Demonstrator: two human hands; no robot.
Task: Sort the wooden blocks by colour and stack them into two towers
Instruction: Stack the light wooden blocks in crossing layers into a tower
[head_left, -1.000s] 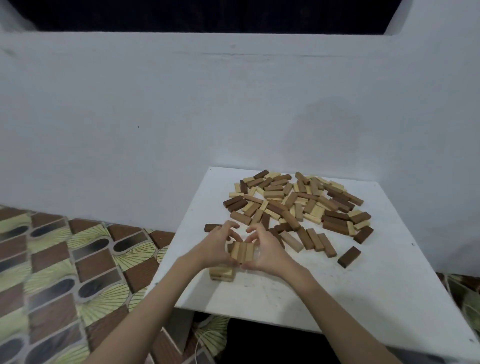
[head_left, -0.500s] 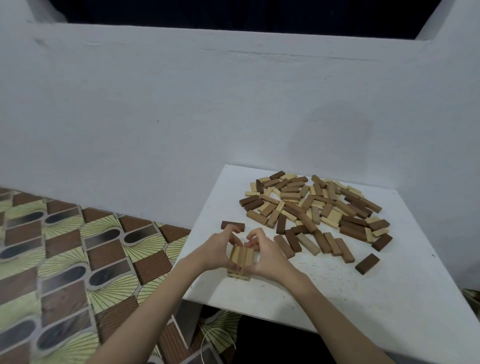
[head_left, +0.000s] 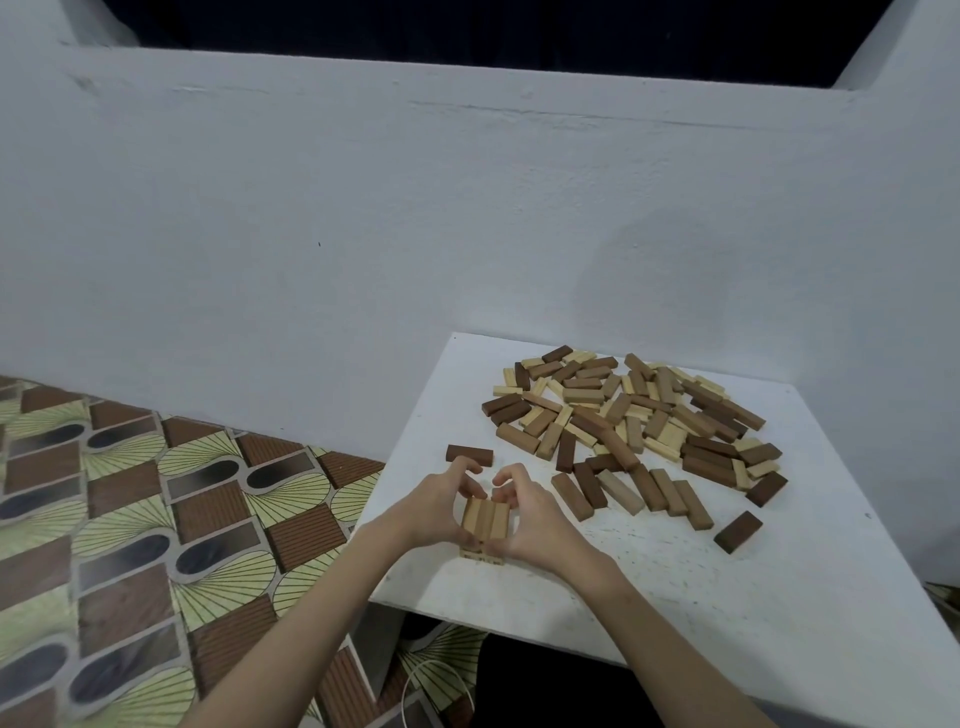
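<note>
Left hand and right hand: fingers curled round a short tower of light wooden blocks, gripping it from either side, near the front-left edge of the white table. Just beyond: single dark block. Farther back: mixed pile of light and dark blocks. Left: patterned floor tiles.
</note>
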